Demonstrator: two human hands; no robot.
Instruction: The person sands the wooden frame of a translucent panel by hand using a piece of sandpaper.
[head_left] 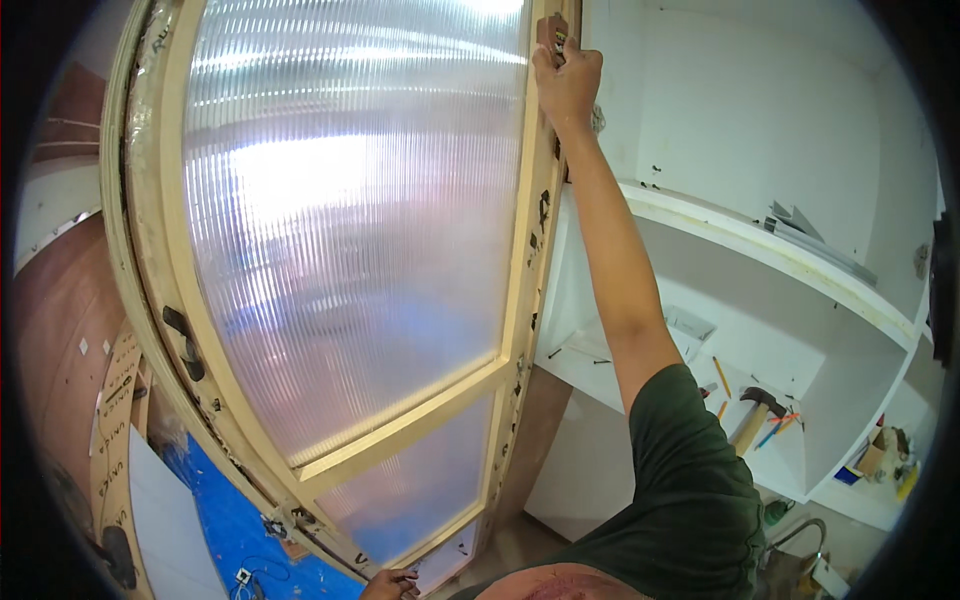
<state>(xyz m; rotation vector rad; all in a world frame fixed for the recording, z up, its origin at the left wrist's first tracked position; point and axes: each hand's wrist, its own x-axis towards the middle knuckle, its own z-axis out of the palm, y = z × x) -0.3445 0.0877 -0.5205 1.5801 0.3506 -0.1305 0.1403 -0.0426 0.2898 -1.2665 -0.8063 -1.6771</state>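
Head view: at 1 o'clock, the bare right hand [568, 85] is raised, thumb and fingers pinching a small brown block [551, 34] against the right-hand upright of a wood-framed door [405, 425] with a ribbed translucent panel [350, 250]. Between 6 and 7 o'clock, the left hand [390, 584] is partly cut off by the lower edge; I cannot tell whether its grip is closed on anything. To work well here, the block should probably lie flat on the wood under even pressure, clear of the panel (ribbed sheet likely scratches easily), with the door steadied. At 3 o'clock, an open white cabinet [640, 305] holds metal strips [822, 247] on its upper shelf [780, 245]; in the compartment below, towards 4 o'clock, are a hammer [759, 412] and a yellow pencil [721, 376].
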